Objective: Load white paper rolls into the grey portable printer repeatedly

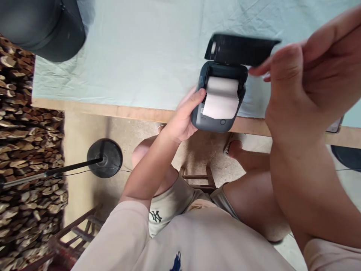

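Fingers of the left hand (184,119) grasp the printer (210,124), right of upper centre; those of the right hand (307,86) blur beside its open lid (239,49), grip unclear. Tending 1 paper roll (222,90) seems in hand; the next move calls for a steady printer.

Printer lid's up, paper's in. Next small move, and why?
Probably swing the lid down with the right hand: the paper roll sits inside, its loose end drapes over the front, and the left hand holds the portable printer.
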The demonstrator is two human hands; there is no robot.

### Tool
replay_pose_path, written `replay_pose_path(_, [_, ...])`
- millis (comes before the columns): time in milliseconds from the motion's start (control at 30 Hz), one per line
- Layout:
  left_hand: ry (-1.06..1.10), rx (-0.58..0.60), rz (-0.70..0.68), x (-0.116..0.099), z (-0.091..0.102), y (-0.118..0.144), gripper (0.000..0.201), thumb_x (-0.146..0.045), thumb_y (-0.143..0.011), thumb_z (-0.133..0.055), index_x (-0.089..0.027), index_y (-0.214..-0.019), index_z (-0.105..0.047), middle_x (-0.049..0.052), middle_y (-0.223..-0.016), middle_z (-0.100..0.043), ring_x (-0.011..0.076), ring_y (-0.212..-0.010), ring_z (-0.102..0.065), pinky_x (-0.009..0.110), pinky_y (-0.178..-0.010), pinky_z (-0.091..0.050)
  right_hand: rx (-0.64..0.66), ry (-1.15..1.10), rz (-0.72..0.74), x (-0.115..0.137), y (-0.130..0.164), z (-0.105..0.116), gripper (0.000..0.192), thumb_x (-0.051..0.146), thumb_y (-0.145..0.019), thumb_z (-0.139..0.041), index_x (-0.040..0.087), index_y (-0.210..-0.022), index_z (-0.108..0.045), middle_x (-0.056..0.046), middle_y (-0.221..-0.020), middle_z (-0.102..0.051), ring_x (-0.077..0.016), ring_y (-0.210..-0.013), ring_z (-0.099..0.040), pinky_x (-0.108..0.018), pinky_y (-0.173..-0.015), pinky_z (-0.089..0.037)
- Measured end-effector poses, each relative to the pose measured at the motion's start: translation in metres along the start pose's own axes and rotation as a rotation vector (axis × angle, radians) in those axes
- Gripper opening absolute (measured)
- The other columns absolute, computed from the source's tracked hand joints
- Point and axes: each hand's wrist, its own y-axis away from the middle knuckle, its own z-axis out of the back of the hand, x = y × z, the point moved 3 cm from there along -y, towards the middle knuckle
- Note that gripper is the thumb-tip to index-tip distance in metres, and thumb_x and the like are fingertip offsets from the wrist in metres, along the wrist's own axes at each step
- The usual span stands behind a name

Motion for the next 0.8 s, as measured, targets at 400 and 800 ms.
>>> replay_pose_path(400, [-0.159,0.134,-0.051,-0.002,0.0,0.004,0.02,-0.026,-0.094,-0.063,-0.023,-0.113,-0.068,0.002,-0.109,-0.072,0.027,-0.137,-0.059,0.035,-0.107,-0.058,0.807,1.169,-0.214,-0.005,-0.01,-0.011,0.038,0.048,-0.073,-0.066,0.041,-0.11,-0.069,-0.005,-0.074,-0.056,-0.0083,-0.058,-0.013,-0.028,-0.059,-0.017])
replay_pose_path(800, [-0.026,0.006,-0.132,-0.004,0.012,0.0,0.036,-0.045,-0.099,-0.047,-0.018,-0.111,-0.066,0.004,-0.114,-0.072,0.0276,-0.143,-0.051,0.038,-0.109,-0.056,0.272,-0.273,-0.588,-0.037,-0.017,0.01,0.059,0.034,-0.056,-0.051,0.019,-0.113,-0.057,-0.003,-0.073,-0.052,-0.0121,-0.055,-0.049,-0.026,-0.043,-0.031])
